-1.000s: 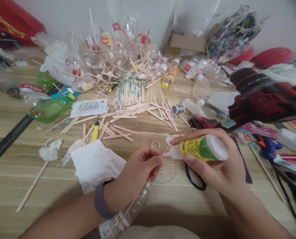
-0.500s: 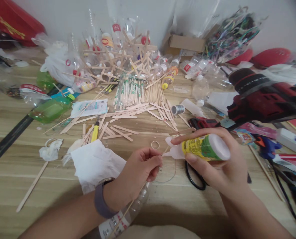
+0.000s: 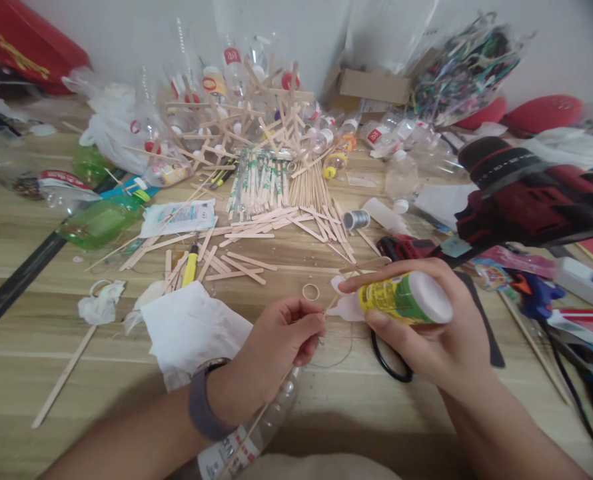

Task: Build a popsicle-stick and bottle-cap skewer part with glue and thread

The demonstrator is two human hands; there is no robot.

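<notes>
Between its thumb and fingertips, my left hand [image 3: 286, 337] pinches a thin bamboo skewer [image 3: 250, 435], which slants down toward my lap. My right hand [image 3: 446, 347] is wrapped around a glue bottle [image 3: 391, 297] with a yellow and green label, tipped sideways. Its narrow nozzle meets the skewer's end beside my left fingertips; any glue there is too small to make out. A clear plastic bottle [image 3: 279, 403] lies under my left wrist. Just beyond the fingers sits a small ring [image 3: 311, 291], and a thin wire [image 3: 350, 348] curves on the table between my hands.
Craft sticks [image 3: 241, 267], a yellow-handled tool [image 3: 190, 263] and white tissue [image 3: 191, 327] lie ahead and left. A power drill [image 3: 531, 193] stands at the right, near a blue glue gun [image 3: 534, 297]. Plastic bottles [image 3: 399, 177] and a pile of joined sticks [image 3: 276, 117] fill the back.
My right hand and the glue bottle have shifted slightly left, uncovering more of a dark flat object behind the wrist. The left hand keeps its pinch on the skewer.
</notes>
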